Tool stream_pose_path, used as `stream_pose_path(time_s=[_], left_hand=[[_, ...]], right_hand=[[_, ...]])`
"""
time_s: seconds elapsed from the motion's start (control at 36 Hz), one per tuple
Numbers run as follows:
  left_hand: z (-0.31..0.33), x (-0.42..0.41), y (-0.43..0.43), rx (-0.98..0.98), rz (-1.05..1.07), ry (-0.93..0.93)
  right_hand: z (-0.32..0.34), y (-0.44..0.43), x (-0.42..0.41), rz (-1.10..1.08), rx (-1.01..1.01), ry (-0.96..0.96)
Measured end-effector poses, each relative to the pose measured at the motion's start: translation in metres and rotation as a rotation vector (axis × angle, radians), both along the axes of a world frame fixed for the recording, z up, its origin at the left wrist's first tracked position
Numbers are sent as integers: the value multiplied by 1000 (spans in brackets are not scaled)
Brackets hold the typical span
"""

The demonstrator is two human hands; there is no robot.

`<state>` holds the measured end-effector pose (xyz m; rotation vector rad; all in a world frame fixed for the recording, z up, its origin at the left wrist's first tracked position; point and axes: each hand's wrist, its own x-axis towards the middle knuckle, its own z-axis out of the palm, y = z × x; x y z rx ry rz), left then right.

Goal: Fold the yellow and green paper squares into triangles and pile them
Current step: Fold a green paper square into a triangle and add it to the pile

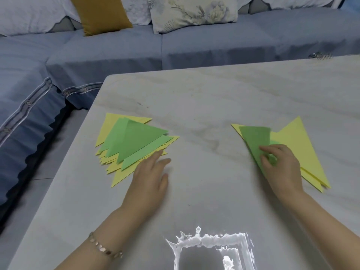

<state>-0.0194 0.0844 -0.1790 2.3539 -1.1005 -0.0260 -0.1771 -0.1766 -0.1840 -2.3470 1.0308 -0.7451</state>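
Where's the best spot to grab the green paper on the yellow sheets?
Best pinch the green paper at its near edge, coming from the near right, where the right hand pinches it. It lies flat on the yellow sheets, so only a lifted edge offers a grip.

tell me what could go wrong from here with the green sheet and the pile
1. The right hand pinches the green sheet near one corner; it could drag the yellow sheets beneath askew.
2. The triangle pile is already fanned out near the left edge of the table; the left hand touching it could nudge pieces further apart.
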Motion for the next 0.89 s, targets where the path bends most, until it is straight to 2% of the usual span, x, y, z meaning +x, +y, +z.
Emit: stream_pose_path(time_s=[0.06, 0.11, 0.19, 0.31, 0.36, 0.44, 0.5, 0.56, 0.67, 0.75, 0.89], left_hand=[[1, -7, 2, -37, -35, -8], [3, -15, 3, -85, -42, -28], [2, -26, 4, -143, -69, -89], [-12, -36, 2, -79, -173, -164], [-23, -43, 2, 29, -204, -153], [-37, -49, 3, 220, -255, -139], [-41, -49, 5, 289, -265, -153], [-44, -50, 7, 298, -268, -144], [-46, -53, 9, 272, -284, -128], [-48, -53, 9, 254, -280, -124], [-48, -56, 11, 335, -254, -153]], right_hand=[[8, 13, 2, 130, 76, -162], [15, 27, 7, 284, 163, -240], [15, 48, 16, 484, 308, -250], [-3, 70, 29, 574, 412, -173], [-16, 78, 33, 590, 357, -89], [-29, 88, 34, 538, 170, 9], [-34, 98, 31, 487, -39, -19], [-34, 108, 25, 524, -182, -36], [-37, 124, 13, 720, -221, 128], [-40, 127, 7, 672, -271, 211], [-39, 126, -2, 572, -366, 244]])
